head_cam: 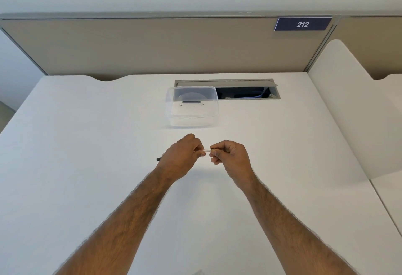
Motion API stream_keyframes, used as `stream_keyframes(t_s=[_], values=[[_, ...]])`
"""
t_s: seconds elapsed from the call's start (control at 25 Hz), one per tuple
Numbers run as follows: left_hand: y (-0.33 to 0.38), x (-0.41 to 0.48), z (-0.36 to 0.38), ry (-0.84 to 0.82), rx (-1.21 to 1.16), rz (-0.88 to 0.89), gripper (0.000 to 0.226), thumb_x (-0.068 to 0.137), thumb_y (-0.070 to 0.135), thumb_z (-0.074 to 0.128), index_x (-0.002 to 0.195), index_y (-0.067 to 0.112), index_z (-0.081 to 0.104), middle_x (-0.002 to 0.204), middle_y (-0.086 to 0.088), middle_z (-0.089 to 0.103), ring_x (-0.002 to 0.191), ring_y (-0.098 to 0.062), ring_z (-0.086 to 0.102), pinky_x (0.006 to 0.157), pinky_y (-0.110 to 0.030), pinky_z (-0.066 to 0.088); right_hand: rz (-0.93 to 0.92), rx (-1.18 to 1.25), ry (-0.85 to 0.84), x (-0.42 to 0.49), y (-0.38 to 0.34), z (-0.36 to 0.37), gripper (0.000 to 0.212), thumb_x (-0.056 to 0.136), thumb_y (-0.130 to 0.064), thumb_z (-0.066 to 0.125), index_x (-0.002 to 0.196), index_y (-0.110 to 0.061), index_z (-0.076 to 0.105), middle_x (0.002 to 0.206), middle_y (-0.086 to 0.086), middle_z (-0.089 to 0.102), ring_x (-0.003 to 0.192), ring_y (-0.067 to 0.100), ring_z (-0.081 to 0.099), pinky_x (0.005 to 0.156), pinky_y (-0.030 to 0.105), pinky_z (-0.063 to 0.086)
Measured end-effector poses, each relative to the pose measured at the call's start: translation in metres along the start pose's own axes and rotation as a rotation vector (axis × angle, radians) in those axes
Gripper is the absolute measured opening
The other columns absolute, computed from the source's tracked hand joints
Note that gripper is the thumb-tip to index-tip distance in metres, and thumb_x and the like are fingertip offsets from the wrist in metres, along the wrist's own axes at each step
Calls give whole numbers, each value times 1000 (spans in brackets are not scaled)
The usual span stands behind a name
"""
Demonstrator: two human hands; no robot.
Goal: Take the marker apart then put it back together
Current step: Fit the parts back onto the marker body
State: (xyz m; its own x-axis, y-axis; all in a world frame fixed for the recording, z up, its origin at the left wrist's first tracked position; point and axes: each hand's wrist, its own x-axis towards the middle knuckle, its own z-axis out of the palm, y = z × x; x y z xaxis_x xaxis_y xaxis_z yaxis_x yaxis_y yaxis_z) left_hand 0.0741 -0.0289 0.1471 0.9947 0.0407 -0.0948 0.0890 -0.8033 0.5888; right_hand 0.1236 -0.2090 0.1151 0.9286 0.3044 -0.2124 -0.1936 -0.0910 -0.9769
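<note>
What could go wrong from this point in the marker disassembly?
1. Both hands, left hand and right hand, pinch the thin marker above the desk; a sudden release could fling a part.
2. The clear container sits far back, so loose parts may roll away.

Single head-worn wide-angle view, looks forward and down over the white desk (87, 133). Both forearms reach in from the bottom edge; the beige partition (152, 46) behind the desk fills the top.
</note>
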Motion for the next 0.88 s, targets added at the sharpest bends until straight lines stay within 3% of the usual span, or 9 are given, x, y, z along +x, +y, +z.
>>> stream_keyframes(t_s=[0.16,0.28,0.48,0.68,0.88], values=[[-1,0,-1,-33,-53,-11,12,100,35,60,96,25,66,93,11,58,82,-6,54,66,-27,40,8,12,6,0,0,-2,11,87,6,67,90,0,76,74,14,74,62,17,68,60,26,57],[1,2,-3,-73,67,-32,20,103,39,53,100,26,68,94,10,59,85,-13,57,70,-35,48,4,18,3,0,0,-4,10,88,7,67,90,2,76,75,14,74,61,18,68,60,27,58],[3,3,-2,-15,13,-26,10,97,36,62,93,27,64,94,10,60,84,-11,57,63,-27,40,10,29,2,0,-3,-4,11,88,8,67,93,4,75,76,17,73,60,17,67,60,26,57],[0,5,-3,-141,46,-69,19,103,36,54,101,24,69,94,7,60,88,-17,59,74,-38,51,11,21,-6,-2,-2,-4,10,88,8,67,92,4,75,74,13,73,60,18,68,60,27,58],[4,5,-4,-64,58,-27,13,96,30,64,84,26,64,81,10,56,77,-11,54,59,-26,34,23,27,-12,-2,-1,-4,11,88,7,67,92,3,76,73,14,74,61,20,67,61,28,58]])
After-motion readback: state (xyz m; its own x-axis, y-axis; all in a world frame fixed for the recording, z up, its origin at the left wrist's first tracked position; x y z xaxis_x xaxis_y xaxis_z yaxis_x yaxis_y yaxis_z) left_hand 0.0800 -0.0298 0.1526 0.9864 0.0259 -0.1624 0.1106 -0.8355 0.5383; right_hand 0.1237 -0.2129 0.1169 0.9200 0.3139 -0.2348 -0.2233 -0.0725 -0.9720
